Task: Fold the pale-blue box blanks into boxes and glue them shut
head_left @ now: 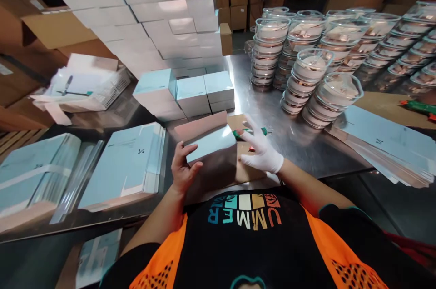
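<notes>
A part-folded cardboard box, pale blue on top with a raised pinkish flap, stands at the table's front edge. My bare left hand grips its left end, with the fingers at the upper edge and the thumb in front. To the right of the box is my right hand in a white glove, its fingers spread and nothing in it. Partly hidden behind that hand lies a green tool with a metal tip and a red part, over a piece of brown cardboard.
Stacked white boxes rise behind, fronted by smaller box stacks. Clear round tubs stand in columns on the right. Flat blue sheets lie left and right. A white basket holds papers and a pen.
</notes>
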`<action>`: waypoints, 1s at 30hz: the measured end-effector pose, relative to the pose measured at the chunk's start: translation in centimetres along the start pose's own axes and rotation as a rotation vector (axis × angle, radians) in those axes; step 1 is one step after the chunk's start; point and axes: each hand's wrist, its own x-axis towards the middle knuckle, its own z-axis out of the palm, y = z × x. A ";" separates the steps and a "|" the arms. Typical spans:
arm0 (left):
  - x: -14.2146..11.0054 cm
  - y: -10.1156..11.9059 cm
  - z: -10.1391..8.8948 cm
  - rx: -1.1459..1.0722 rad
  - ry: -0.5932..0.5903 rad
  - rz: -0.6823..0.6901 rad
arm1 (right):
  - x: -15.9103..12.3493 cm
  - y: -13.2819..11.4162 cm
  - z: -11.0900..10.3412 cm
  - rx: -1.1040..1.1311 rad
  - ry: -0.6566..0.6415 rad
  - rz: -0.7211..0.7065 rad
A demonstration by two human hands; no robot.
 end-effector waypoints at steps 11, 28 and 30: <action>-2.3 -0.5 1.8 -0.004 -0.097 -0.029 | -0.4 -3.0 2.3 0.229 0.121 0.052; -0.2 -2.2 0.1 -0.040 0.084 -0.069 | -3.2 5.5 -3.5 -0.199 -0.056 0.929; 1.2 -1.5 3.3 -0.128 0.000 -0.089 | -4.1 5.5 -4.7 -0.182 0.250 0.860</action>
